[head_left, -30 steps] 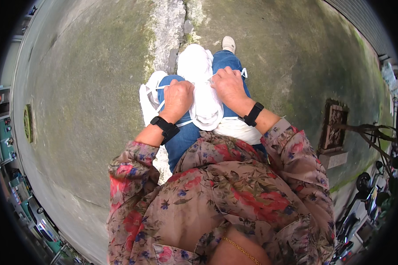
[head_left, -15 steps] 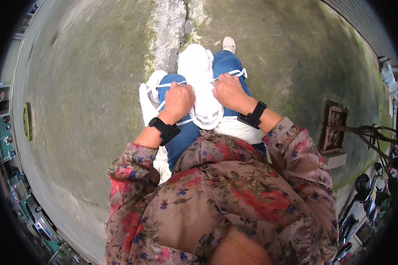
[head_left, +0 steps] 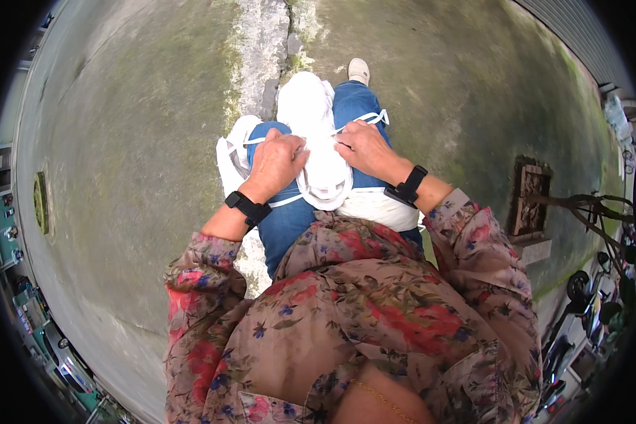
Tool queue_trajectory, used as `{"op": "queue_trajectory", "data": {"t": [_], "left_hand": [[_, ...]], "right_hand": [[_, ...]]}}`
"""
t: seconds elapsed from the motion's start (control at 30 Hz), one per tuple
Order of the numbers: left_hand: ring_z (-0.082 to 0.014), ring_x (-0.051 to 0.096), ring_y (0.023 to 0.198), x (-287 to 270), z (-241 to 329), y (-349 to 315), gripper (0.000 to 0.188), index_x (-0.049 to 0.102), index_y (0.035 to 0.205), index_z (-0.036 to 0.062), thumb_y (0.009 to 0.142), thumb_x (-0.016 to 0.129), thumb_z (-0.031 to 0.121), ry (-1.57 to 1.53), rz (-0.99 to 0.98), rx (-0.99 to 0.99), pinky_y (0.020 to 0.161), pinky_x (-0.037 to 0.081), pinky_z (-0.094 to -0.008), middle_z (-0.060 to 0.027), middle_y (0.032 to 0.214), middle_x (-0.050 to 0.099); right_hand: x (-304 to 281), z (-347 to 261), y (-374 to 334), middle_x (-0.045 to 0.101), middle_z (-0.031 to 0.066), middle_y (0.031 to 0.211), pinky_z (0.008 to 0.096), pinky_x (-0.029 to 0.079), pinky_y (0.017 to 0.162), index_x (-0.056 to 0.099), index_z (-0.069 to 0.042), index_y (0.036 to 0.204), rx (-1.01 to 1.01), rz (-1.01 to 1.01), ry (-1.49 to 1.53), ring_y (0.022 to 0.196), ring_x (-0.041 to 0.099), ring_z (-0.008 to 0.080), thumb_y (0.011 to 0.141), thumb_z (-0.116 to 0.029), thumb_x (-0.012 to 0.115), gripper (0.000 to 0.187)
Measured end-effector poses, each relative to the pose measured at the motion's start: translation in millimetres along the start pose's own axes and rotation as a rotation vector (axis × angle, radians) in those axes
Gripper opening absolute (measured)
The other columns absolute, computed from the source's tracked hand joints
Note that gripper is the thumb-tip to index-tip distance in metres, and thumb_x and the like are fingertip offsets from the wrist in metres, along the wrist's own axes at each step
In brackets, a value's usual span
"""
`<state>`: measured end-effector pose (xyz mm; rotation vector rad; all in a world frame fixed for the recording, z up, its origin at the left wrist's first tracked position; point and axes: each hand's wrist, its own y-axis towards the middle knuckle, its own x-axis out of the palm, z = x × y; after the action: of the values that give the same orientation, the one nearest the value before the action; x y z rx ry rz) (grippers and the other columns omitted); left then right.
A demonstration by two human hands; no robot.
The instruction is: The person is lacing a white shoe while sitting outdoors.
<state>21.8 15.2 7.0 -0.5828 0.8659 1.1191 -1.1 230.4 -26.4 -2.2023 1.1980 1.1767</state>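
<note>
Soft white oblong cloth piece [head_left: 305,102] lies lengthwise over my lap, upper centre of the frame, between my two knees. My left hand [head_left: 277,159] is at its left edge, fingers curled in and gripping it; my right hand [head_left: 366,150] pinches its right edge, thumb against fingers. Glare on the white — can't tell whether edge or strap sits in the fingertips. Narrow white strap [head_left: 369,119] runs out from my right hand across the right knee, loop at its end. More white cloth with straps [head_left: 227,162] hangs by my left knee, left of centre. Off-white cloth bundle [head_left: 381,210] on my lap below the right hand, against my floral brown-and-red blouse [head_left: 332,311]. Black wristband [head_left: 249,208] on my left wrist, another on the right. Blue jeans [head_left: 283,240] under everything, beige shoe [head_left: 358,71] at top centre. Mossy grey concrete ground [head_left: 134,141] all around — brown woody stem [head_left: 572,203] at right, round greenish cover [head_left: 41,203] at far left.
</note>
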Motion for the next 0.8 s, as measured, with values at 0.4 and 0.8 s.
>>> {"op": "queue_trajectory", "data": {"t": [0.4, 0.8], "left_hand": [[-0.0260, 0.055, 0.070, 20, 3, 58, 0.013, 0.055, 0.077, 0.0001, 0.072, 0.064, 0.008, 0.207, -0.052, 0.209, 0.061, 0.046, -0.0374, -0.0140, 0.068, 0.058], [-0.0129, 0.058, 0.068, -5, 12, 81, 0.029, 0.051, 0.097, -0.0004, 0.072, 0.065, -0.003, -0.972, -0.143, -0.555, 0.057, 0.046, -0.0248, -0.0066, 0.076, 0.059]], "right_hand": [[-1, -10, 12, 0.061, 0.0109, 0.077, 0.0393, 0.043, 0.072, 0.063, -0.005, 0.074, -0.118, -0.009, -0.140, 0.082, 0.056, 0.0281, 0.069, -0.007, 0.059, 0.007], [-25, -28, 26, 0.055, 0.0083, 0.079, 0.0338, 0.042, 0.070, 0.052, -0.002, 0.082, -0.316, 0.371, -0.070, 0.081, 0.054, 0.0218, 0.080, -0.006, 0.054, 0.005]]}}
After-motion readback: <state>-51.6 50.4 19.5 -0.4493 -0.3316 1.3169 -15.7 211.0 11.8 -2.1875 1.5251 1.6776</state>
